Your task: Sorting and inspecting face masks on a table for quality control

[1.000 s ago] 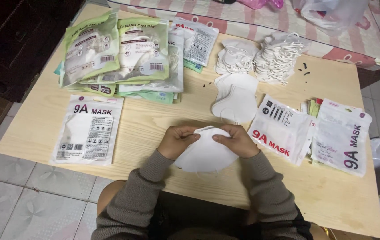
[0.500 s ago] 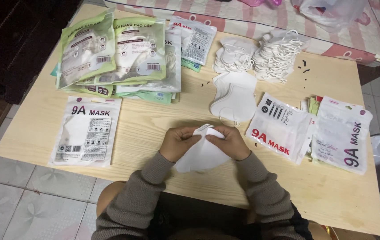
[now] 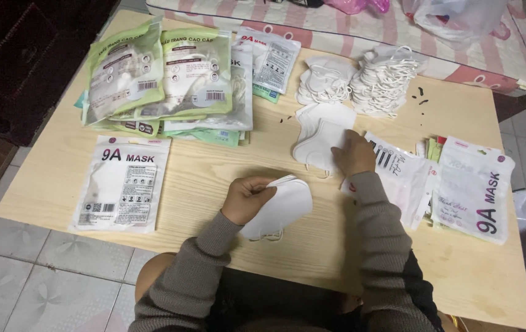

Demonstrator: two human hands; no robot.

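Reaching now, R hand (image 3: 354, 152) left folded mask (image 3: 275, 206); flat on mask stack (image 3: 319, 138); L hand (image 3: 247, 198) grip pinching it.

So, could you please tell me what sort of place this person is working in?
Probably a room at home used for packing face masks. A low wooden table stands on a tiled floor beside a striped mattress, and it carries loose white masks and sealed mask packets.

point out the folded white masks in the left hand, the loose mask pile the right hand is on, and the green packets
folded white masks (image 3: 278, 206), head view, flat middle of the top mask
loose mask pile (image 3: 319, 132), head view, bare upper part
green packets (image 3: 124, 74), head view, front of the top left packet
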